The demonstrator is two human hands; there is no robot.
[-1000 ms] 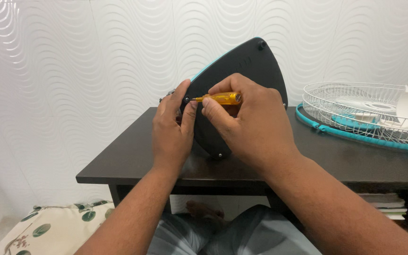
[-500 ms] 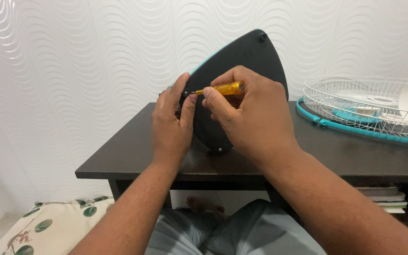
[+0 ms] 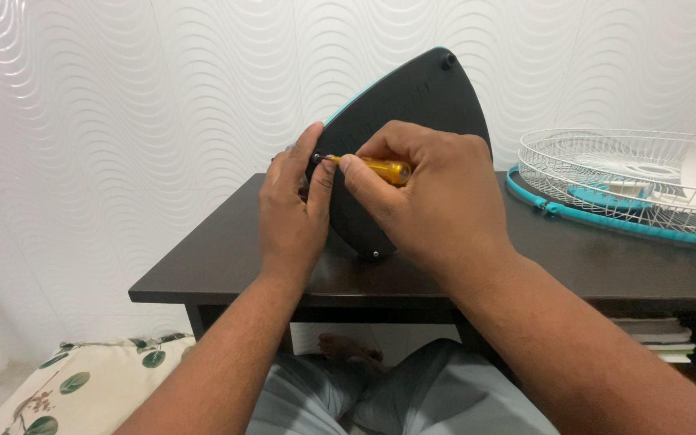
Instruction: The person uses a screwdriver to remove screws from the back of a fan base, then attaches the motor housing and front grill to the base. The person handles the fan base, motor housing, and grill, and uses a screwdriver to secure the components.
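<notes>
A black rounded-triangle fan base [image 3: 420,101] with a teal edge stands on its side on the dark table [image 3: 227,258], underside facing me. My left hand [image 3: 290,213] grips its left edge, thumb beside a screw. My right hand [image 3: 428,201] holds a small screwdriver with a yellow see-through handle [image 3: 384,168], its tip set on that screw near the left rim. Another screw [image 3: 375,254] shows at the base's bottom edge.
A white wire fan guard [image 3: 622,181] with a teal rim lies flat at the table's right, a white part resting in it. Books [image 3: 658,338] sit on a shelf under the table. A leaf-patterned cushion [image 3: 82,383] lies on the floor at the left. A wavy white wall is behind.
My right hand has rolled the screwdriver handle between its fingers, its back end dipping a little. The base has tipped slightly more upright. The left hand stays on the edge.
</notes>
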